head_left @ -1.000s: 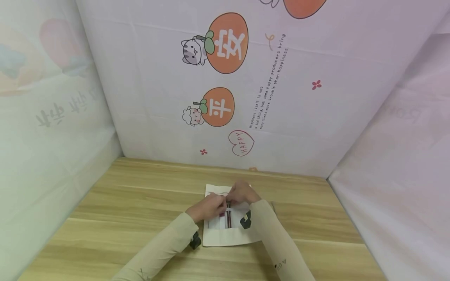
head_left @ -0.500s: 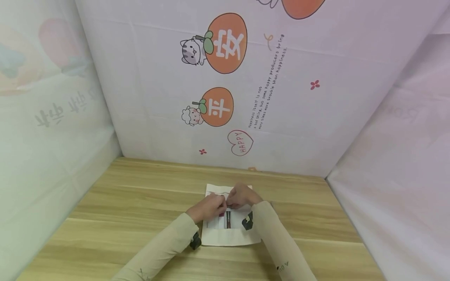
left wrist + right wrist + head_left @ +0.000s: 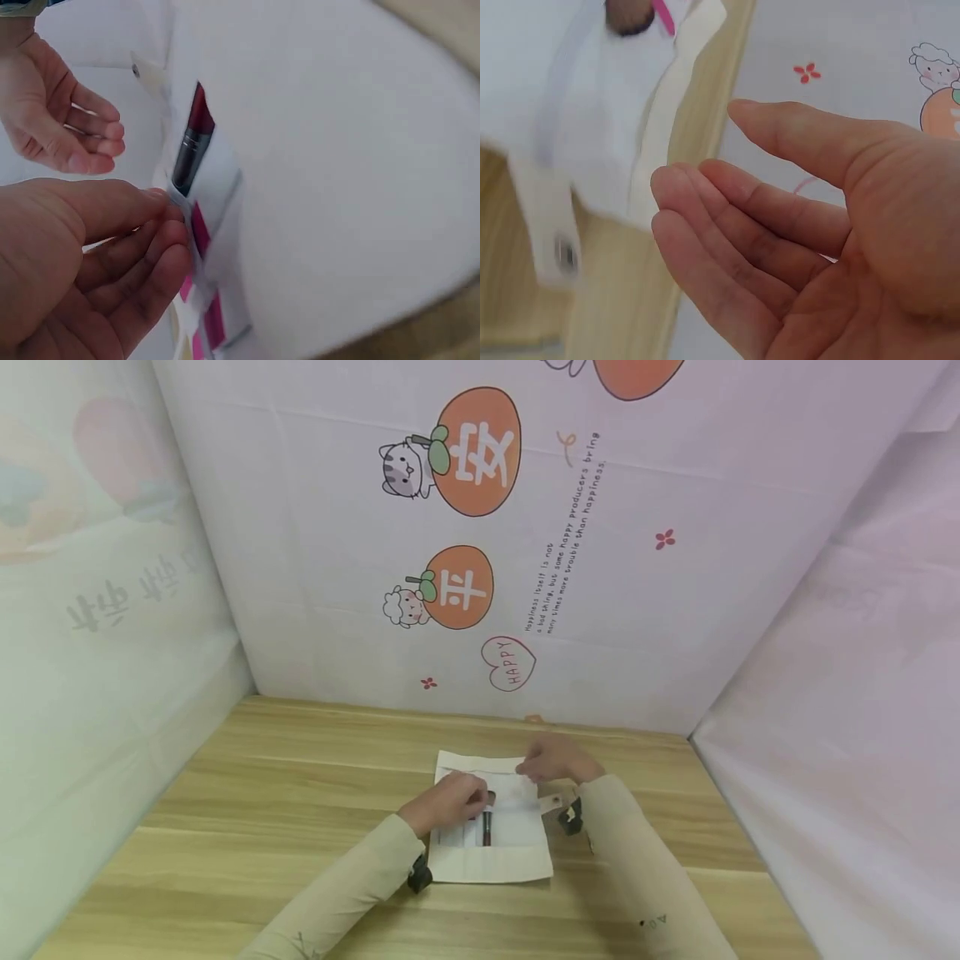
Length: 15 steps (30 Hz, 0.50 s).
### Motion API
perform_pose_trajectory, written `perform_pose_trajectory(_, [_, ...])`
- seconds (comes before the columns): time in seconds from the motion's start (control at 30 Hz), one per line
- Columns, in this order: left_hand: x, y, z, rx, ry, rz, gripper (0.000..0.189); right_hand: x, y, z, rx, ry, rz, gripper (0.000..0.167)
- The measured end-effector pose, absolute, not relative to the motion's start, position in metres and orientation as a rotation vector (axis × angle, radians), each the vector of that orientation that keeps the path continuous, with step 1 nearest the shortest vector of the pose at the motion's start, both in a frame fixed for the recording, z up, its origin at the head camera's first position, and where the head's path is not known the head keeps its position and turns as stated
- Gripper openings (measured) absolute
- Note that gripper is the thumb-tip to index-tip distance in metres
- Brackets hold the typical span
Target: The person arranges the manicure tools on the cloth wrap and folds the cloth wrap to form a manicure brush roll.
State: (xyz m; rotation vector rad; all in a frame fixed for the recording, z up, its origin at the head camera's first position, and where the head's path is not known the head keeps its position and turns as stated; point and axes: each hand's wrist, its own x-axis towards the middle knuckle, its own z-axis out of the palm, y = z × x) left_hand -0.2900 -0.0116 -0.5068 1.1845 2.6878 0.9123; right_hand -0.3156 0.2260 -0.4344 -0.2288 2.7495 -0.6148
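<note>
Makeup brush (image 3: 195,135): is lying under the white case's (image 3: 525,865) band (image 3: 201,294); likely light, stiff-handled, soft-tipped, best gripped at the ferrule (image 3: 190,156).
Left hand (image 3: 450,800): is pinching the band.
Right hand (image 3: 557,758): is hovering, fingers loosely curved, holding nothing.

White brush roll (image 3: 517,865) opened flat, snap tab (image 3: 551,803) out to right. Makeup brush (image 3: 487,828): dark bristles, black ferrule, reddish handle; tucked under white band (image 3: 178,196), bristles farward.
</note>
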Motion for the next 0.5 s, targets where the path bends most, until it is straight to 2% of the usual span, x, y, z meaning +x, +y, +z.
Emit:
perform_pose_trajectory(0.17, [-0.289,-0.004,-0.499,1.206,2.691,0.86,0.012,-0.309,0.255,-0.421,-0.29,2.749,-0.535,0.042])
perform_pose_trajectory(0.37, [-0.291,0.01,-0.496,1.151,2.706,0.763,0.008,-0.295,0.287,-0.42,-0.243,2.772,-0.468,0.02])
perform_pose_trajectory(0.5, [-0.293,0.017,-0.496,1.088,2.696,0.712,0.018,-0.288,0.303,-0.43,-0.182,2.793,-0.457,0.023])
